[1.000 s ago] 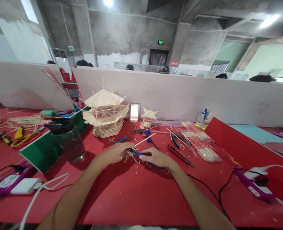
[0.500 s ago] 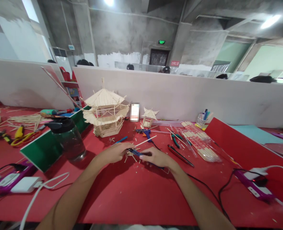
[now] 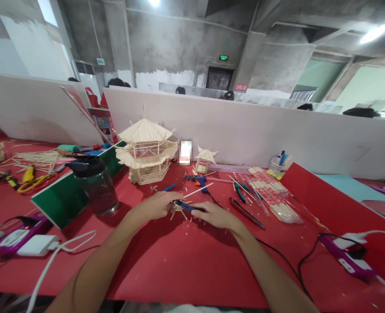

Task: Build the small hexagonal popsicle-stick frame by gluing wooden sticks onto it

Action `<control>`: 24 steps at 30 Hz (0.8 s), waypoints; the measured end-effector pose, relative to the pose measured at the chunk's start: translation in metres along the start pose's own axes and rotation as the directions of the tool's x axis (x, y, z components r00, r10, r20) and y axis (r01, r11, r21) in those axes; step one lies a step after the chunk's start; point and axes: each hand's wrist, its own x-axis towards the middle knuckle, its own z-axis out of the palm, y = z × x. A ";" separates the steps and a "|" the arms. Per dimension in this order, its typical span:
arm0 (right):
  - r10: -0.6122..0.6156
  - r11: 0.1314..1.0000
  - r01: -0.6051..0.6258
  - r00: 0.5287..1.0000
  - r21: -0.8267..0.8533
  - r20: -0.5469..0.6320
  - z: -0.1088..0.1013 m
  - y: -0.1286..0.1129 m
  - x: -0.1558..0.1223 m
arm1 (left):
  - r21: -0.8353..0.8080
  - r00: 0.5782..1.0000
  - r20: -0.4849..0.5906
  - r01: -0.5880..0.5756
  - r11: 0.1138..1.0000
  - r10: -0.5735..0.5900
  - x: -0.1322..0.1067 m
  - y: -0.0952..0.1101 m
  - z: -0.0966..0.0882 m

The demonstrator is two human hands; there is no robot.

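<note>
Holds a blue tool [image 3: 184, 205] low over the middle of the red table [image 3: 179, 274], clamped in the right hand [image 3: 217, 215] and slanting down toward the right. Rests the left hand [image 3: 160, 205] at the tool's other end, near the right hand but apart from it; cannot tell, with the fingertips hidden, whether gripping the tool or the stick piece [image 3: 178, 214] just below. Has 1 loose stick [image 3: 199, 190] just beyond the 2 hands, near a glue gun [image 3: 199, 179]. Has green pliers [image 3: 239, 192] and a red-and-black tool [image 3: 247, 213] farther right, near bagged sticks [image 3: 277, 198]. Faces 2 pavilions made of sticks, a big pavilion [image 3: 146, 130] and, right of it, a small pavilion [image 3: 206, 155], with a bright panel [image 3: 186, 152] between. Has a bottle [image 3: 96, 189] on the left beside a green board [image 3: 55, 204], plus 2 purple power strips, the left strip [image 3: 14, 238] and the right strip [image 3: 345, 263].
</note>
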 end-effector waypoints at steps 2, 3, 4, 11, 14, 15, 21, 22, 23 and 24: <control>-0.019 0.994 0.015 0.999 -0.111 -0.027 0.000 -0.006 0.000 | -0.018 1.000 -0.019 0.001 1.000 -0.002 -0.001 -0.002 -0.001; -0.029 0.983 0.021 0.999 -0.182 -0.042 0.000 -0.010 0.000 | -0.022 1.000 -0.024 0.002 1.000 -0.003 -0.001 -0.004 -0.001; -0.034 0.966 0.019 0.998 -0.257 -0.053 0.000 -0.014 0.000 | -0.023 1.000 -0.027 0.004 1.000 -0.004 -0.002 -0.006 -0.001; 0.026 0.776 -0.066 0.997 -0.627 -0.072 -0.001 -0.028 0.006 | 0.011 0.999 -0.053 0.001 1.000 -0.001 -0.001 -0.018 0.001; 0.031 0.733 -0.073 0.997 -0.677 -0.074 0.001 -0.025 0.011 | 0.022 0.996 -0.087 0.009 1.000 -0.007 0.000 -0.021 0.001; 0.034 0.724 -0.079 0.996 -0.685 -0.080 0.001 -0.024 0.012 | 0.024 0.996 -0.091 0.016 1.000 -0.014 0.000 -0.021 0.001; 0.042 0.718 -0.108 0.993 -0.688 -0.112 0.005 -0.021 0.022 | 0.042 0.993 -0.106 0.063 0.997 -0.058 0.000 -0.028 0.000; 0.042 0.721 -0.110 0.992 -0.684 -0.116 0.005 -0.022 0.023 | 0.050 0.992 -0.109 0.072 0.996 -0.067 0.000 -0.028 0.000; 0.042 0.723 -0.112 0.992 -0.681 -0.119 0.005 -0.024 0.023 | 0.055 0.991 -0.108 0.079 0.995 -0.073 0.001 -0.028 0.000; 0.042 0.725 -0.113 0.992 -0.680 -0.120 0.005 -0.025 0.024 | 0.056 0.992 -0.103 0.083 0.995 -0.077 0.001 -0.028 -0.001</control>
